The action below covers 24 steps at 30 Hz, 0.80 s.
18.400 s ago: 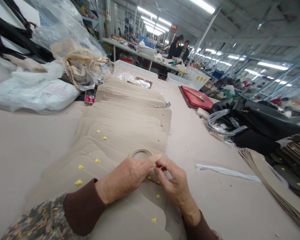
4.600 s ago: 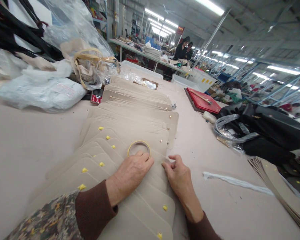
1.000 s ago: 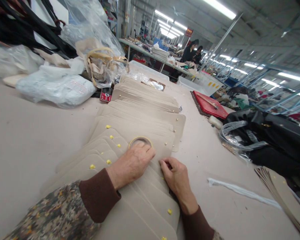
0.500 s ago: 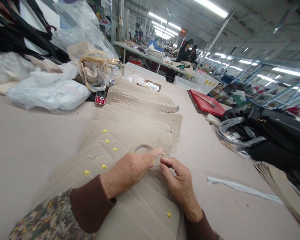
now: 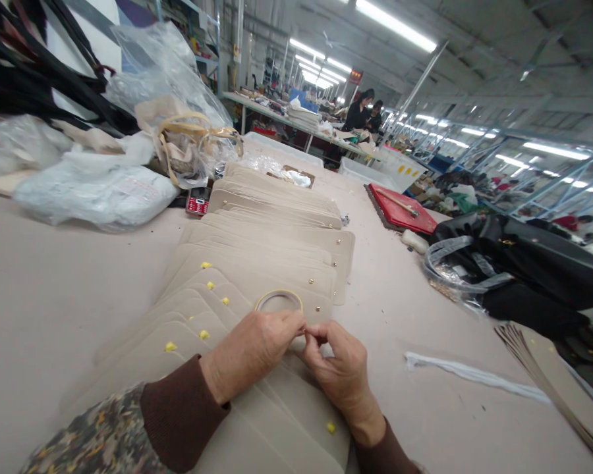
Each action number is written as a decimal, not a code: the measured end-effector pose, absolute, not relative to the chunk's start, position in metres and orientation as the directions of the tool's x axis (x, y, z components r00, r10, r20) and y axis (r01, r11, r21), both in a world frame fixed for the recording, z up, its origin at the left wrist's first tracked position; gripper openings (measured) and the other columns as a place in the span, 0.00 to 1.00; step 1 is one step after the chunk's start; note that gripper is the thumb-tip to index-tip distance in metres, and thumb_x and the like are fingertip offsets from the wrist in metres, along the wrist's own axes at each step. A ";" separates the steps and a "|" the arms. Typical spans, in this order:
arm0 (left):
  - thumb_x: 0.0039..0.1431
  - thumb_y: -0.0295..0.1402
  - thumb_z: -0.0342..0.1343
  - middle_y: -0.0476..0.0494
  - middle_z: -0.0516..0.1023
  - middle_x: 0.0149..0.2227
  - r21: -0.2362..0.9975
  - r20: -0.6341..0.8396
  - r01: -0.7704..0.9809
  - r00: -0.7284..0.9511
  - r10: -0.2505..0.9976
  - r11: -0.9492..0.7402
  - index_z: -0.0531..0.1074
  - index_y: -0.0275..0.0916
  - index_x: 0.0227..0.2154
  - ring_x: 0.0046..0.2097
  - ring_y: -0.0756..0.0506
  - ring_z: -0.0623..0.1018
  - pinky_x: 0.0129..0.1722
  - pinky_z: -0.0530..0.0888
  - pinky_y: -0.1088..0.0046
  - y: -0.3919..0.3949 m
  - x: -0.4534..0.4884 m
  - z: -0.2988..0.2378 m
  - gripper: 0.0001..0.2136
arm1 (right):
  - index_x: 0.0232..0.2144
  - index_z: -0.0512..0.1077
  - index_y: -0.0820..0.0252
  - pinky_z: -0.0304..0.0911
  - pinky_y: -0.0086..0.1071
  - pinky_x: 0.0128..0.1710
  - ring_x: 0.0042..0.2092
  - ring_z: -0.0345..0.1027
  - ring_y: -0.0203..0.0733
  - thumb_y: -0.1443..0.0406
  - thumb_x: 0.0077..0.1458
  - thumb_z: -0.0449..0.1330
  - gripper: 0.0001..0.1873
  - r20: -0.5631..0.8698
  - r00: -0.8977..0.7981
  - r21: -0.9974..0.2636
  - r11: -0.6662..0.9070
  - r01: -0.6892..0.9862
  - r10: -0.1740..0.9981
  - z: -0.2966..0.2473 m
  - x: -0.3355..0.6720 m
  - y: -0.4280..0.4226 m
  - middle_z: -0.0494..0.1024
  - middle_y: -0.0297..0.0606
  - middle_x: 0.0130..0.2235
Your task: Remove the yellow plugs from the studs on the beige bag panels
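Note:
My left hand [image 5: 257, 352] and my right hand [image 5: 343, 372] meet fingertip to fingertip over a fanned stack of beige panels [image 5: 252, 257]. Both are closed in a pinch; whatever lies between the fingertips is too small to make out. Just beyond my left fingers is a thin ring-shaped roll of tape [image 5: 279, 293] with a yellowish edge, its near side hidden by that hand. Small yellow pieces [image 5: 204, 334] sit on several panels, one near my right wrist. Gold-coloured studs [image 5: 317, 309] show along the panels' right ends.
Plastic-wrapped bundles [image 5: 99, 191] and a red gadget [image 5: 197, 201] lie on the left. To the right are a red block [image 5: 400, 209] with a hammer [image 5: 398, 201] on it, a black bag [image 5: 518, 263], a white strip [image 5: 474, 375] and more panels [image 5: 553, 362]. Two people stand far back.
My fingertips have come together from slightly apart, the left hand drawing back and its fingers curling in. The view has shifted slightly; the tape roll and panels stay in place.

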State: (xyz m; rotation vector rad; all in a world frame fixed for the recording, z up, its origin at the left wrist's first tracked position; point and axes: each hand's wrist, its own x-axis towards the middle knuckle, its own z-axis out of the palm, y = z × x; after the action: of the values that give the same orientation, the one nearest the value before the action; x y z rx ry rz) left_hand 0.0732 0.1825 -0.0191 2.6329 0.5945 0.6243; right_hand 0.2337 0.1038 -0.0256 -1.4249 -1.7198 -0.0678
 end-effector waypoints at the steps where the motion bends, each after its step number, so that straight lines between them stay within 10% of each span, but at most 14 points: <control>1: 0.67 0.26 0.44 0.49 0.72 0.29 0.429 0.348 0.313 0.808 0.475 -0.847 0.65 0.39 0.34 0.30 0.47 0.74 0.29 0.66 0.72 0.183 0.074 -0.019 0.07 | 0.28 0.74 0.60 0.65 0.29 0.28 0.25 0.69 0.36 0.73 0.52 0.55 0.09 0.615 0.085 -0.514 0.317 0.797 0.784 -0.025 0.232 0.103 0.76 0.35 0.25; 6: 0.65 0.25 0.42 0.50 0.69 0.26 0.388 0.475 0.278 0.757 0.449 -0.879 0.64 0.39 0.30 0.27 0.48 0.70 0.26 0.63 0.72 0.178 0.078 -0.018 0.10 | 0.26 0.74 0.61 0.63 0.26 0.21 0.19 0.67 0.34 0.64 0.52 0.60 0.06 0.151 0.385 -0.944 0.017 0.330 0.910 -0.027 0.231 0.107 0.74 0.32 0.19; 10: 0.66 0.24 0.43 0.49 0.70 0.27 0.339 0.476 0.308 0.759 0.444 -0.889 0.65 0.39 0.32 0.29 0.48 0.70 0.28 0.64 0.72 0.176 0.080 -0.017 0.09 | 0.26 0.73 0.62 0.62 0.24 0.18 0.17 0.65 0.32 0.57 0.46 0.66 0.13 -0.125 0.519 -0.992 -0.121 -0.041 0.846 -0.037 0.254 0.117 0.73 0.29 0.17; 24: 0.64 0.24 0.47 0.42 0.72 0.37 0.182 0.092 0.585 0.790 0.606 -0.791 0.69 0.38 0.38 0.41 0.42 0.71 0.34 0.70 0.68 0.185 0.085 -0.013 0.06 | 0.28 0.76 0.61 0.64 0.27 0.23 0.22 0.65 0.35 0.55 0.53 0.61 0.15 0.099 0.454 -0.886 -0.129 0.446 0.886 -0.041 0.261 0.129 0.73 0.32 0.20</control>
State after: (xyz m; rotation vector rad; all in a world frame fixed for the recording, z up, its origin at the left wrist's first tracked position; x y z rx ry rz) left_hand 0.0846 0.1850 -0.0130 2.8352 0.9483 0.2185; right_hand 0.2611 0.1295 -0.0415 -1.7511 -1.1450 0.5778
